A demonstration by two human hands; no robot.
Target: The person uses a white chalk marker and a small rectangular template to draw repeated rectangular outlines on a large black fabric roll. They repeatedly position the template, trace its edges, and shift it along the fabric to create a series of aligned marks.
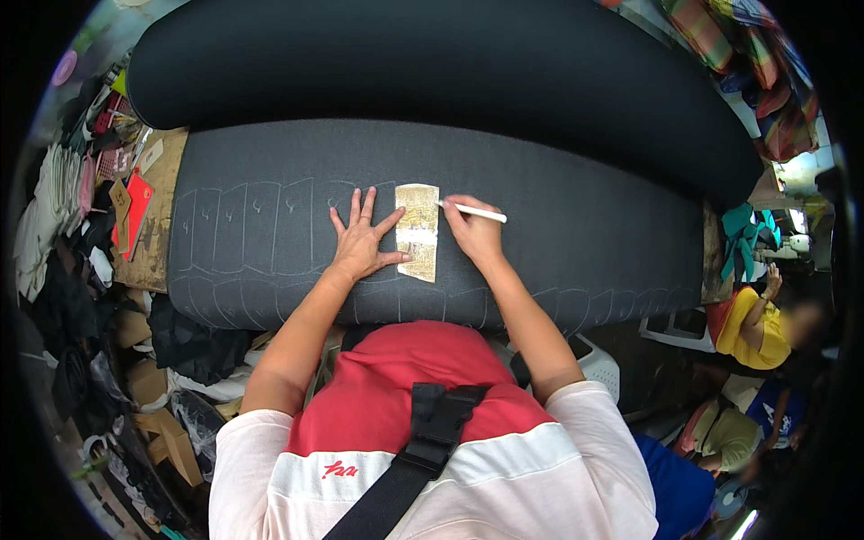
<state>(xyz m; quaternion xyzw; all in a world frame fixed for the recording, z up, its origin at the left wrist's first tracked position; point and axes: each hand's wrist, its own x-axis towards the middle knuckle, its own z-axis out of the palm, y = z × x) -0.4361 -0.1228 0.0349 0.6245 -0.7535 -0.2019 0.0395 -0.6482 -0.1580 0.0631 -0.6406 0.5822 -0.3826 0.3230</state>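
A tan pattern piece (418,225) with a pale strip across its middle lies flat on the dark fabric (576,225). My left hand (362,241) is spread on the cloth at its left side, with thumb and index finger reaching onto the piece. In my right hand (474,232) is a white marking pen (481,212), its tip against the right edge of the pattern piece near the top. To the left, a row of pale traced outlines (261,225) with small marks inside runs along the fabric. Another row of outlines follows the near edge.
A thick roll of black fabric (432,63) spans the far side. At the table's left end lies a red folder (135,211). Boxes (171,441) and black cloth (193,337) are heaped below. A person in yellow (760,328) and others sit at the right.
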